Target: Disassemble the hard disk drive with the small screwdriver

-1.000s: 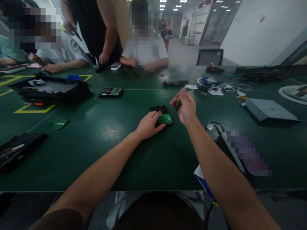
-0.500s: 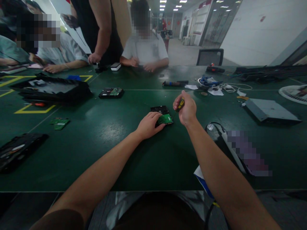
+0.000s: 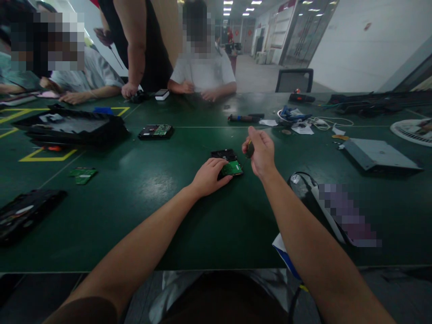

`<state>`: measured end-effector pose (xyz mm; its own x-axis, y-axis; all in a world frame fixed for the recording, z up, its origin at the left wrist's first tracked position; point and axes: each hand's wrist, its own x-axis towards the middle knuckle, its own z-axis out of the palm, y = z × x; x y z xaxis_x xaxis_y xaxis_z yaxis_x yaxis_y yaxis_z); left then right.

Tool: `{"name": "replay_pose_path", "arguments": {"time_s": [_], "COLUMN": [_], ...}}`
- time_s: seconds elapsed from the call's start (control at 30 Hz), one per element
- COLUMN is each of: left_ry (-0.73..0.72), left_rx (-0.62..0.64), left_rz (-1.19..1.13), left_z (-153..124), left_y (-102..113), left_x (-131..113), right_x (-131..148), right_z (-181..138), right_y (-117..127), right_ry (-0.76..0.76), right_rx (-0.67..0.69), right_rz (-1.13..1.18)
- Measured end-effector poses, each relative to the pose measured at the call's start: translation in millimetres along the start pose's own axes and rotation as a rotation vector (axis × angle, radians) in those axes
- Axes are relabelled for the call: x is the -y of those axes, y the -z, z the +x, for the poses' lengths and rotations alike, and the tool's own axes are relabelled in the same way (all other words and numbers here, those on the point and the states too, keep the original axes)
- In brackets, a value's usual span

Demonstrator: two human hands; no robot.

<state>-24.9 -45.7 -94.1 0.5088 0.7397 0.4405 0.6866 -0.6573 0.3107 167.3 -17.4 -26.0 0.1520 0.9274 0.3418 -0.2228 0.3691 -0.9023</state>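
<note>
A hard drive (image 3: 232,168) with a green circuit board lies on the dark green table, in front of me. My left hand (image 3: 212,175) grips it from the left side, thumb along the near edge and fingers over the top, so part of the drive is hidden. Just to the right of the drive, my right hand (image 3: 261,152) is closed around the yellow-and-black handle of a screwdriver (image 3: 249,149). The screwdriver's thin shaft shows only faintly near the drive's right edge; whether its tip touches the drive I cannot tell.
Another hard drive (image 3: 155,131) lies farther left, near a black tray (image 3: 70,126). A loose circuit board (image 3: 83,174) and a black device (image 3: 29,211) are at left. A grey metal box (image 3: 381,155) and a power strip (image 3: 329,211) occupy the right. People work across the table.
My right hand has rotated around the screwdriver, and less of its yellow shows. My left hand stays on the hard drive. Across the table, the standing person's raised hand and thin tool have shifted.
</note>
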Motion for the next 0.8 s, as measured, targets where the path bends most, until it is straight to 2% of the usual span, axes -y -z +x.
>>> {"name": "replay_pose_path", "arguments": {"time_s": [0.47, 0.67, 0.8], "left_ry": [0.004, -0.031, -0.026], "left_rx": [0.006, 0.023, 0.03], "left_rz": [0.045, 0.056, 0.073], "left_z": [2.5, 1.2, 0.1], "left_y": [-1.5, -2.3, -4.3], "left_x": [-2.7, 0.8, 2.9], "right_x": [1.1, -0.5, -1.1], "right_z": [-0.8, -0.5, -0.3], "right_y": [0.0, 3.3, 3.6], "right_ry": [-0.011, 0.053, 0.037], "right_rx": [0.053, 0.093, 0.099], "right_rz": [0.018, 0.024, 0.005]}}
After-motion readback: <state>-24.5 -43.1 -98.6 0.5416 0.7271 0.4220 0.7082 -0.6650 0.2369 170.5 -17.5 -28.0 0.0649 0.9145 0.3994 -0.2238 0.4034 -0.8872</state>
